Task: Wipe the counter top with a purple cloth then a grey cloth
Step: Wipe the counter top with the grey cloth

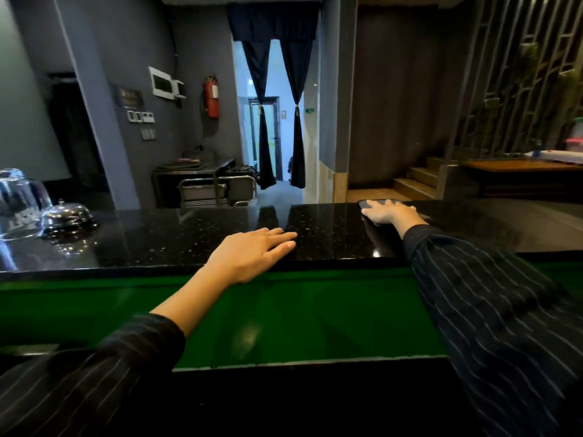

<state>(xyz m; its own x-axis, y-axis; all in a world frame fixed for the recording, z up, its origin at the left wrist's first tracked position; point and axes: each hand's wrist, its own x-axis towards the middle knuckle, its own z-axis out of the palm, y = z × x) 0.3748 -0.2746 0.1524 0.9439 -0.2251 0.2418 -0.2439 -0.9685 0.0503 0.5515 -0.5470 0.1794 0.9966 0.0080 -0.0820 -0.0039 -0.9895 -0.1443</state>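
The black speckled counter top point(331, 234) runs across the middle of the view. My left hand point(252, 252) hovers flat at the counter's near edge, fingers stretched out, palm down, holding nothing. My right hand point(389, 211) reaches to the far edge and lies pressed flat on a thin dark flat object point(366, 204) with a rounded corner. I cannot tell whether that object is a cloth. No purple cloth is in view.
A shiny service bell point(67, 216) and an upturned glass point(19, 200) stand at the counter's left end. A green lower shelf point(284, 316) lies below the near edge. Beyond the counter are a metal cart point(217, 190), a curtained doorway and steps at the right.
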